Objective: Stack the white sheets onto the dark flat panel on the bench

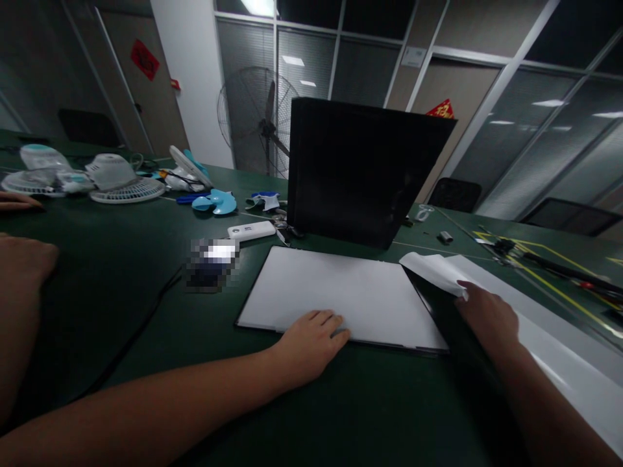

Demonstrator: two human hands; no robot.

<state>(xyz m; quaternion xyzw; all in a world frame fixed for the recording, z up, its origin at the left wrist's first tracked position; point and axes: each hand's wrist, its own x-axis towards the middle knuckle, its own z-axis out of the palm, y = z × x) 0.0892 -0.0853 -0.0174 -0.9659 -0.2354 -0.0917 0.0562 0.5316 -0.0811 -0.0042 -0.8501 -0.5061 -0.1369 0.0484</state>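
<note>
A flat white panel with a thin dark frame lies on the green table. My left hand rests on its near edge, with the fingers lying on the white surface. At the panel's right, my right hand is closed on the edge of a thin white sheet. The sheet's corner is lifted and curled near the panel's far right corner. More white sheet material spreads under and beyond my right forearm. Behind the panel stands a large black screen-like panel, tilted.
A white oblong device and a blurred-out object with a dark cord lie at left. Light blue fan blades and fan parts sit farther back. Another person's hand is at the left edge. Cables lie at right.
</note>
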